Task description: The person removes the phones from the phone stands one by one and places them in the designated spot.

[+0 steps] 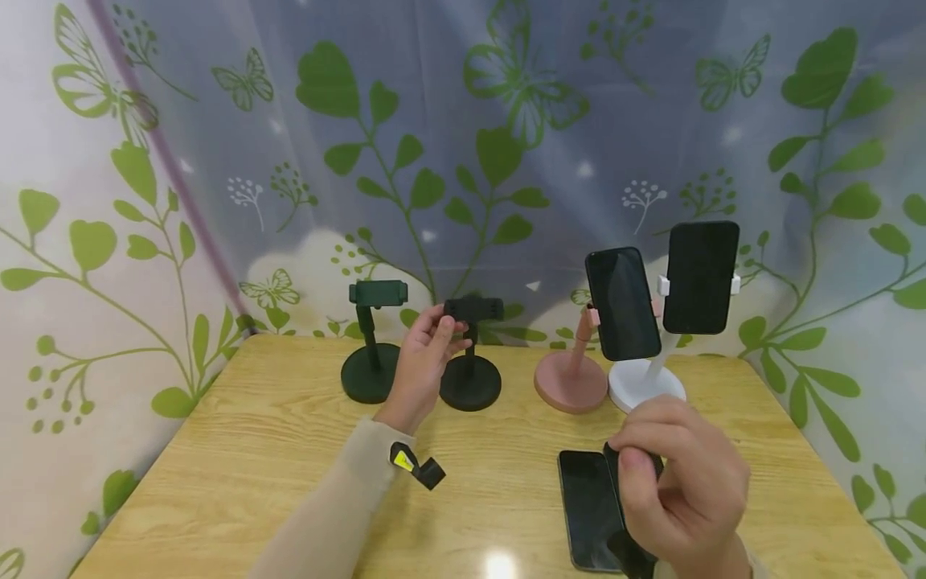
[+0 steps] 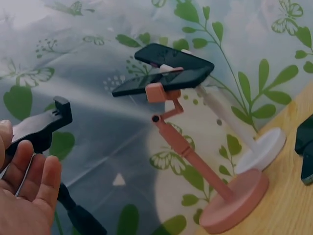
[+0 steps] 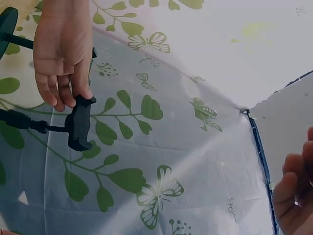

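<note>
My left hand (image 1: 427,354) pinches the left end of the clamp on a black phone stand (image 1: 472,383). In the left wrist view, the thumb lies above the clamp (image 2: 36,125) and the fingers (image 2: 46,181) are below it. The clamp holds no phone. My right hand (image 1: 687,478) hovers at the front right with loosely curled fingers and no visible object in its grasp. Below it, a black phone (image 1: 587,507) lies on the table, and another dark, phone-like thing (image 1: 612,462) beside it is mostly hidden by the hand.
A dark green phone stand (image 1: 371,374) with a vacant clamp stands left of the black one. To the right, a pink stand (image 1: 571,382) and a white stand (image 1: 644,384) each carry a phone. A leaf-patterned curtain (image 1: 434,145) hangs behind the wooden table (image 1: 217,474).
</note>
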Available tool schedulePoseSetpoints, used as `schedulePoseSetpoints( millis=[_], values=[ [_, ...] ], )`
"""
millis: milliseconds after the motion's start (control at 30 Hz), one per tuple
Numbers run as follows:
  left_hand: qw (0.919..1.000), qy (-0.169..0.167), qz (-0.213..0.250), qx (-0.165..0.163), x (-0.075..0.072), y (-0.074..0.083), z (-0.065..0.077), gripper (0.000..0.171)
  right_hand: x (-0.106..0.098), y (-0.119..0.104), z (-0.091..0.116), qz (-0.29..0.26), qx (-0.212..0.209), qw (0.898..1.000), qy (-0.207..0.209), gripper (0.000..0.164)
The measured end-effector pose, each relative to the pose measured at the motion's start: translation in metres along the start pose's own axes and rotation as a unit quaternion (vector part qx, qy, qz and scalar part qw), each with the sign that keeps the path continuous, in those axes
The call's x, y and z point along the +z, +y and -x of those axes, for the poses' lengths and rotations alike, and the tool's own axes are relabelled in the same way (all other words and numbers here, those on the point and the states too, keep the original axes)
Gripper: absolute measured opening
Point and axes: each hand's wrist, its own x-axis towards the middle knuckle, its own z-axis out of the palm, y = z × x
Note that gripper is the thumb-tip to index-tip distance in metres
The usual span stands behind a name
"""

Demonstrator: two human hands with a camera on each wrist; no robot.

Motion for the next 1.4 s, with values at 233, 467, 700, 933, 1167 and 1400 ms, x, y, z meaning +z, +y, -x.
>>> schedulePoseSetpoints(
  millis=[233, 467, 700, 933, 1167, 1400],
  values=[
    [0.9991, 0.029, -0.019, -0.025, -0.008, -0.002, 0.000, 0.038, 0.002, 0.000, 0.000, 0.018, 0.010, 1.000, -0.011, 0.025],
    [0.9890, 0.012, -0.137, -0.054, -0.011, 0.006, 0.018, 0.054, 0.002, 0.002, 0.004, 0.043, 0.029, 0.998, -0.034, 0.024],
    [0.9629, -0.014, -0.268, 0.025, -0.012, 0.033, 0.050, 0.037, -0.008, 0.008, 0.009, 0.109, 0.054, 0.991, -0.060, 0.024],
    [0.8764, -0.126, -0.421, 0.198, -0.010, 0.064, 0.064, 0.012, -0.025, 0.026, 0.017, 0.190, 0.099, 0.967, -0.135, 0.025],
    [0.8047, -0.140, -0.502, 0.284, -0.018, 0.090, 0.068, 0.009, -0.027, 0.036, 0.026, 0.211, 0.129, 0.954, -0.172, 0.023],
    [0.8029, -0.175, -0.500, 0.273, -0.024, 0.099, 0.072, 0.011, -0.027, 0.041, 0.031, 0.250, 0.195, 0.917, -0.241, 0.010]
  ],
)
